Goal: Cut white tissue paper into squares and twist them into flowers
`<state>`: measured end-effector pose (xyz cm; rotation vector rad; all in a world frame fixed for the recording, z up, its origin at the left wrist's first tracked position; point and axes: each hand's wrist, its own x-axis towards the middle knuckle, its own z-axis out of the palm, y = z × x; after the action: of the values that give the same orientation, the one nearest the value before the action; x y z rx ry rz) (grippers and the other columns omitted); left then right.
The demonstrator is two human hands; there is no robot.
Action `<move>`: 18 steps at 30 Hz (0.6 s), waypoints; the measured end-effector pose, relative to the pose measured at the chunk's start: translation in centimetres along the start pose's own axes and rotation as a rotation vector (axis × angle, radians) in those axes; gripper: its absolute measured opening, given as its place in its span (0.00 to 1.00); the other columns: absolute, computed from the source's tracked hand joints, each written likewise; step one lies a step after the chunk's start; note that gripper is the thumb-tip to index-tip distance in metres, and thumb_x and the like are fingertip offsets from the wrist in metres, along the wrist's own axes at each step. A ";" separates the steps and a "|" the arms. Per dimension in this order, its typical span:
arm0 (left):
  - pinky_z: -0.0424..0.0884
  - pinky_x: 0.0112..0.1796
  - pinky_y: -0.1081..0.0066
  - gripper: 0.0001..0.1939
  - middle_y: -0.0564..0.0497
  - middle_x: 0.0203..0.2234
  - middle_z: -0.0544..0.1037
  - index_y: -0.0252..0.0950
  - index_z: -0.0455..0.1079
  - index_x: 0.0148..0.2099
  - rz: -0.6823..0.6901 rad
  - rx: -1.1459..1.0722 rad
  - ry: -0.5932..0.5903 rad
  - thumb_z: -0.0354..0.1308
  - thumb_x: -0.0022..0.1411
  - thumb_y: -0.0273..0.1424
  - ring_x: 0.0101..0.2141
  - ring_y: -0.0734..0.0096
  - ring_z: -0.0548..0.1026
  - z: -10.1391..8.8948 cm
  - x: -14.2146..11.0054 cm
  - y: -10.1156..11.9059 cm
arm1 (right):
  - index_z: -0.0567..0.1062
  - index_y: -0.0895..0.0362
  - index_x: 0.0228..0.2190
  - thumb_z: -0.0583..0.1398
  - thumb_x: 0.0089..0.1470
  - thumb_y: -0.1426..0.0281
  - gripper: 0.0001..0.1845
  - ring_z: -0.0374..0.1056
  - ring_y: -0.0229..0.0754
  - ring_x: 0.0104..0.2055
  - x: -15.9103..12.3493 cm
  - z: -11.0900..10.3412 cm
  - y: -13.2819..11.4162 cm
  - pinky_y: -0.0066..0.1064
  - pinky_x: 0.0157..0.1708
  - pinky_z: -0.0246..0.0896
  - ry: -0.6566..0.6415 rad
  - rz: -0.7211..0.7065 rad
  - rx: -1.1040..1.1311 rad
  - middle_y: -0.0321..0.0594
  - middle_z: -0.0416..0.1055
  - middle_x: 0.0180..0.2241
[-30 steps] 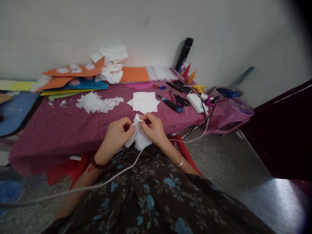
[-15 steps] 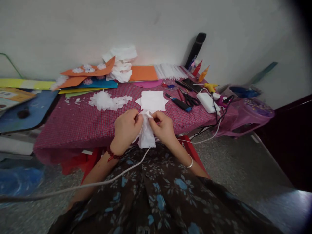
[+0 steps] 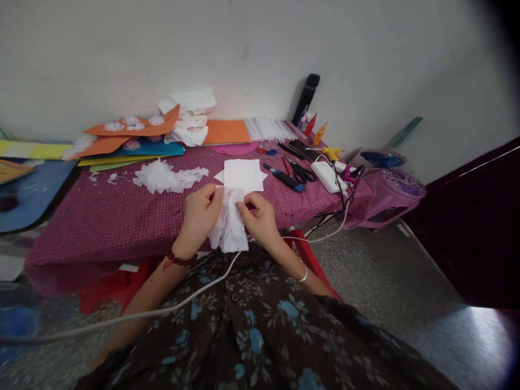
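Between my two hands, at the table's front edge, hangs a crumpled white tissue (image 3: 231, 222). My left hand (image 3: 201, 214) pinches its upper left side between thumb and fingers. On the other side my right hand (image 3: 259, 215) grips its upper right part with thumb and curled fingertips. Just beyond the hands lies a stack of square white paper (image 3: 244, 174), with corners of a turned sheet poking out at both sides. To its left sits a loose heap of torn white tissue pieces (image 3: 164, 177).
A utility knife (image 3: 284, 177), scissors (image 3: 301, 171), a yellow glue gun (image 3: 333, 153) and a white power strip (image 3: 327, 176) with cables lie at the right. Orange paper (image 3: 134, 129) with tissue flowers is at the back left. A white cable (image 3: 170, 310) crosses in front of my body.
The tissue has spread wider between my hands, with its top more opened out. My fingers have shifted along its edges. The whole view has turned slightly to the right.
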<state>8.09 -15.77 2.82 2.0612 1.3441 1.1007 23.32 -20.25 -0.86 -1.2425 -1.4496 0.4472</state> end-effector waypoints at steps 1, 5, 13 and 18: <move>0.58 0.27 0.71 0.19 0.55 0.18 0.65 0.36 0.65 0.26 -0.026 -0.069 0.004 0.50 0.66 0.39 0.23 0.72 0.63 0.0 -0.1 -0.1 | 0.65 0.54 0.25 0.58 0.56 0.65 0.10 0.58 0.37 0.28 0.0 0.1 0.1 0.31 0.31 0.53 0.038 0.053 0.035 0.33 0.61 0.24; 0.62 0.28 0.72 0.18 0.52 0.23 0.72 0.35 0.71 0.33 -0.090 -0.297 -0.015 0.51 0.66 0.42 0.27 0.70 0.69 0.1 -0.9 -0.3 | 0.65 0.53 0.28 0.59 0.52 0.60 0.11 0.56 0.36 0.26 0.1 0.3 0.3 0.29 0.28 0.53 0.018 0.256 0.279 0.31 0.60 0.24; 0.61 0.26 0.73 0.13 0.52 0.24 0.74 0.35 0.74 0.34 0.026 -0.173 -0.109 0.54 0.63 0.39 0.25 0.71 0.68 -0.2 -2.0 1.3 | 0.64 0.53 0.26 0.63 0.48 0.58 0.15 0.54 0.35 0.24 0.8 -0.1 0.2 0.27 0.24 0.52 -0.066 0.357 0.456 0.29 0.58 0.22; 0.59 0.23 0.75 0.11 0.55 0.19 0.68 0.35 0.67 0.25 -0.057 -0.221 -0.136 0.57 0.56 0.36 0.22 0.75 0.64 -0.5 -2.4 1.7 | 0.65 0.53 0.30 0.62 0.50 0.58 0.14 0.54 0.34 0.24 0.7 0.0 0.4 0.27 0.24 0.50 0.106 0.311 0.488 0.29 0.58 0.23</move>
<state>8.07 -18.64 3.42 1.8895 1.1530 1.0159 23.59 -19.50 -0.90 -1.0716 -0.9775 0.8744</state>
